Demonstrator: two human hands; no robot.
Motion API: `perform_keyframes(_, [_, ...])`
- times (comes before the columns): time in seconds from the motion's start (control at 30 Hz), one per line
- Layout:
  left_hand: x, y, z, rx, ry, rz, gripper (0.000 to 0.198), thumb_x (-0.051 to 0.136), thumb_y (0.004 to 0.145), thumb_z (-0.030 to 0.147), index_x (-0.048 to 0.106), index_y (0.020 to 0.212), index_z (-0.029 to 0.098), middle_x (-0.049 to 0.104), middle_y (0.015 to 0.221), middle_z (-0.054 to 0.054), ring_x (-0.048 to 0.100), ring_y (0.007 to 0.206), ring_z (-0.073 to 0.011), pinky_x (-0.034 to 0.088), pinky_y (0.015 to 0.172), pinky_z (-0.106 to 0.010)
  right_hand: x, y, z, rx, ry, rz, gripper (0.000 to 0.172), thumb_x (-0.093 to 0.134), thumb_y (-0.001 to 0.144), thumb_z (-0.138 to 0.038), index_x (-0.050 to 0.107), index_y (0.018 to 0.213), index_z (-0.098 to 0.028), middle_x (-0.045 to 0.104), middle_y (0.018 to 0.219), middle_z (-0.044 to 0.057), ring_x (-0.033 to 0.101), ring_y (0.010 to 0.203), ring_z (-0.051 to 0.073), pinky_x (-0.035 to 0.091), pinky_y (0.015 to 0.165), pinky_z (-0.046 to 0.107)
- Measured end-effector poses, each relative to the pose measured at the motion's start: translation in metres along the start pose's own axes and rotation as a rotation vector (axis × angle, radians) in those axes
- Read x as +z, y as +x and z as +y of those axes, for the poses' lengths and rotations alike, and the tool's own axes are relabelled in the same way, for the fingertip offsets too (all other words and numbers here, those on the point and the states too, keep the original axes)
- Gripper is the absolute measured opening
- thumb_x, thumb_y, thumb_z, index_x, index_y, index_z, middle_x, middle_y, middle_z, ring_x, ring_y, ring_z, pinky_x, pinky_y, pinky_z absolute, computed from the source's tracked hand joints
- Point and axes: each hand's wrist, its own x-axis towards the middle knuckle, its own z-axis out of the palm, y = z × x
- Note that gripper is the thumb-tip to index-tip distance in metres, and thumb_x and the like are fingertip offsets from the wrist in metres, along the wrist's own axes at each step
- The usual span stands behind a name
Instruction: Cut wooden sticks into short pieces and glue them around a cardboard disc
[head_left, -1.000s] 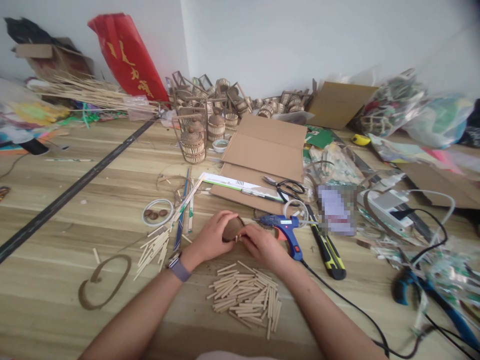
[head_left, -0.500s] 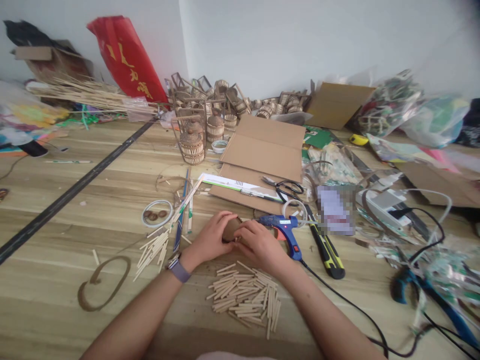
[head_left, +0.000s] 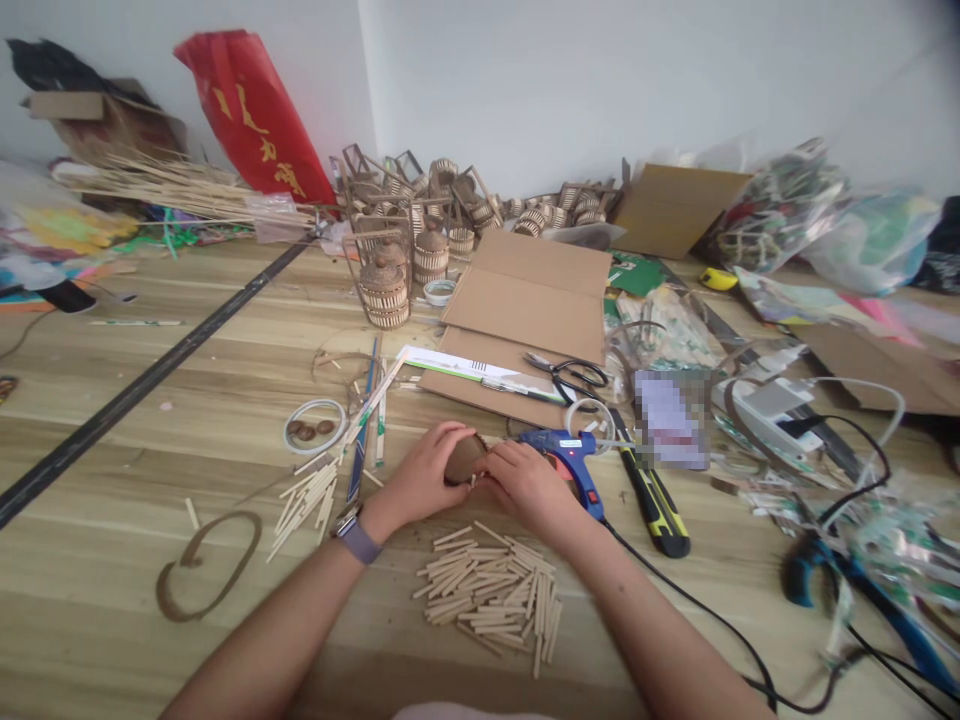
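My left hand [head_left: 421, 470], with a watch on its wrist, is closed around a round brown disc [head_left: 463, 458], thumb below and fingers over its top. A small pale tip [head_left: 473, 480] shows at the disc's lower edge. My right hand [head_left: 529, 487] is at the right edge of the disc with its fingers bent together; what they pinch is hidden. Just beyond the right hand lies a blue glue gun [head_left: 574, 465] with a red light on. Under both hands is a pile of short wooden sticks [head_left: 491, 592].
Left are loose sticks [head_left: 307, 500], a tape ring [head_left: 285, 428] around brown pieces, and a brown strip loop [head_left: 161, 590]. Right lie a utility knife [head_left: 652, 495], pliers [head_left: 892, 610] and cables. Beyond are scissors [head_left: 577, 375], cardboard [head_left: 532, 290] and small lidded baskets [head_left: 385, 290].
My right hand has shifted slightly to the right, uncovering more of the brown disc. My left hand stays in place around it.
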Motion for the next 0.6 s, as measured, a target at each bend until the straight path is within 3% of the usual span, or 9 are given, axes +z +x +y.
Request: perform_keyframes(0.6, [0.0008, -0.0003, 0.0021, -0.014, 0.004, -0.009, 0.065, 0.07, 0.068, 0.013, 0.045, 0.128, 0.019, 0.048, 0.13, -0.015, 0.046, 0.124, -0.0291, 0.04, 0.106, -0.047, 0.0052, -0.0008, 0.0008, -0.013, -0.091, 0.028, 0.011, 0.057, 0.088, -0.01, 0.064, 0.085, -0.018, 0.065, 0.081, 0.005, 0.055, 0.078, 0.02, 0.034, 0.069, 0.03])
